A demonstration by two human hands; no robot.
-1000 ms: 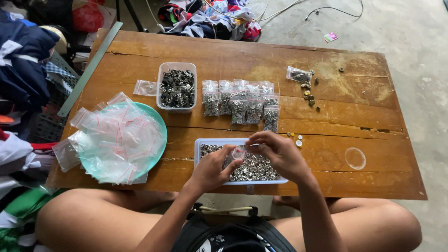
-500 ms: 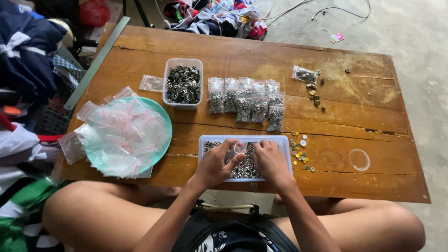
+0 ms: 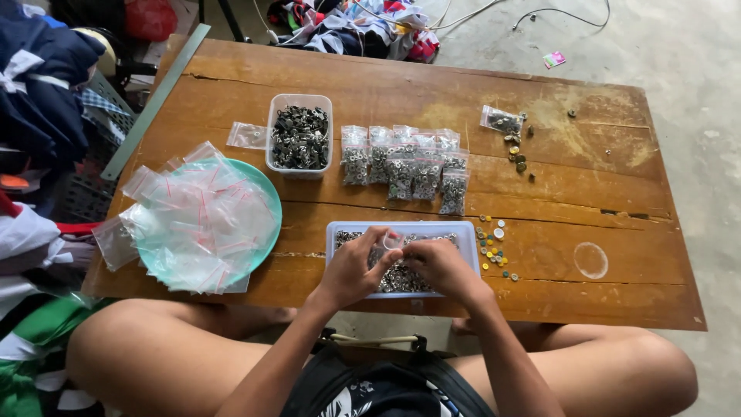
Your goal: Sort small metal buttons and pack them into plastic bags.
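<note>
My left hand [image 3: 353, 270] and my right hand [image 3: 441, 266] meet over a shallow clear tray [image 3: 463, 232] of small metal rings at the table's near edge. Between their fingertips they pinch a small clear zip bag [image 3: 393, 242]. Beyond the tray lies a row of filled small bags [image 3: 405, 166] of the same metal parts. A deeper clear tub [image 3: 299, 135] of dark metal pieces stands to the left of that row.
A teal plate [image 3: 266, 212] piled with empty zip bags sits at the left. Small coloured buttons [image 3: 492, 245] lie right of the tray, another bag [image 3: 500, 120] with loose pieces farther back. Clothes are heaped left of the wooden table [image 3: 602, 193].
My right hand has drawn back from the tray's right side to its middle, meeting the left hand over the bag. The camera view has shifted slightly.
</note>
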